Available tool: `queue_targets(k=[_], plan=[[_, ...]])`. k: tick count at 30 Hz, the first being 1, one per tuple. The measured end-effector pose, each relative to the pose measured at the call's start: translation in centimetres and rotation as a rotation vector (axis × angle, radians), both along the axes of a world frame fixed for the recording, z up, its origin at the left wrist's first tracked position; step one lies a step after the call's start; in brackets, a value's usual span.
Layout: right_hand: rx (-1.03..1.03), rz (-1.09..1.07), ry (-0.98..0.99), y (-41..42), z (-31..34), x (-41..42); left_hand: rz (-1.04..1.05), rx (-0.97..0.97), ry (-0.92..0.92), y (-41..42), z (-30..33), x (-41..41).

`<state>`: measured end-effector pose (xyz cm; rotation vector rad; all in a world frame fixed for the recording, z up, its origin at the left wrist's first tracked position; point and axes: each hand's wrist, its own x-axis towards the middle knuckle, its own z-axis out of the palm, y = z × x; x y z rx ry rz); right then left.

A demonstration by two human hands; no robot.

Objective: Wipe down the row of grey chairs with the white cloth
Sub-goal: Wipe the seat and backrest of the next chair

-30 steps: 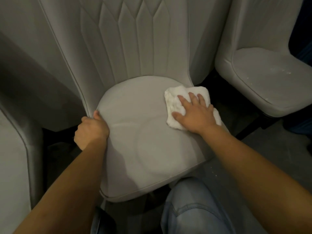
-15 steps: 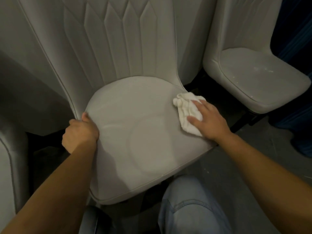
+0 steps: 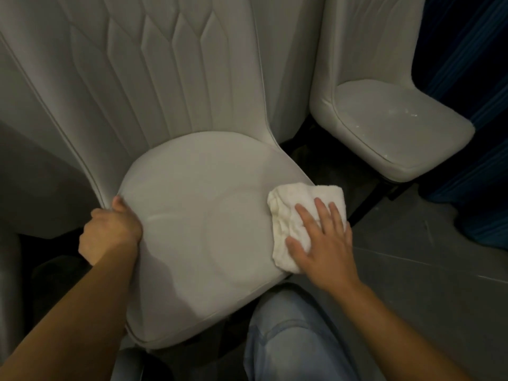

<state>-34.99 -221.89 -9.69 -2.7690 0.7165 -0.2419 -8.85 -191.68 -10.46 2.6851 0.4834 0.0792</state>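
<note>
A grey padded chair (image 3: 198, 215) with a quilted back fills the middle of the head view. The crumpled white cloth (image 3: 291, 215) lies on the right front edge of its round seat. My right hand (image 3: 323, 243) presses flat on the cloth, fingers spread. My left hand (image 3: 110, 232) grips the seat's left rim, thumb on top, where the seat meets the backrest. A second grey chair (image 3: 398, 127) stands to the right, with pale specks on its seat.
Part of another grey chair (image 3: 8, 284) shows at the far left edge. My knee in light blue jeans (image 3: 291, 339) sits just below the seat's front. Dark grey floor (image 3: 426, 284) lies to the right, and a dark blue curtain (image 3: 472, 105) hangs behind the right chair.
My right hand has slid the cloth from the seat's back right toward its right front edge. My left hand keeps the same hold on the rim. The camera has shifted.
</note>
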Motion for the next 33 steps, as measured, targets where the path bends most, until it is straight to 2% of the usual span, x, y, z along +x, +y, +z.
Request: queue_targets(k=[5, 10, 15, 19, 22, 25, 28, 31, 33], plan=[[-0.028, -0.021, 0.121, -2.0, 1.1, 4.4, 0.024, -0.012, 0.0, -0.2, 0.1, -0.2], [-0.043, 0.081, 0.236, -3.2, 2.1, 11.0, 0.041, -0.006, 0.007, -0.1, -0.4, 0.0], [-0.047, 0.145, 0.235, -2.8, 2.6, 19.3, 0.039, -0.01, 0.007, -0.7, -0.4, 0.1], [-0.048, 0.076, 0.188, -0.9, 2.8, 25.4, 0.046, -0.005, 0.02, -0.9, -0.6, 0.2], [0.025, 0.042, 0.081, 0.8, 3.5, 28.3, 0.041, -0.007, 0.019, -1.0, -0.5, 0.2], [0.297, 0.086, -0.059, 1.6, 6.0, 31.2, 0.053, -0.021, 0.055, -1.1, -0.2, 0.2], [0.438, 0.027, -0.494, 2.6, 10.6, 34.7, 0.061, -0.031, 0.067, -1.0, -0.1, 0.4], [0.394, -0.022, -0.872, 5.1, 16.4, 37.6, 0.076, -0.05, 0.031, -1.1, 0.0, 0.5], [0.317, 0.083, -1.041, 7.4, 19.4, 39.4, 0.06, -0.073, -0.003, -1.1, 0.3, 0.5]])
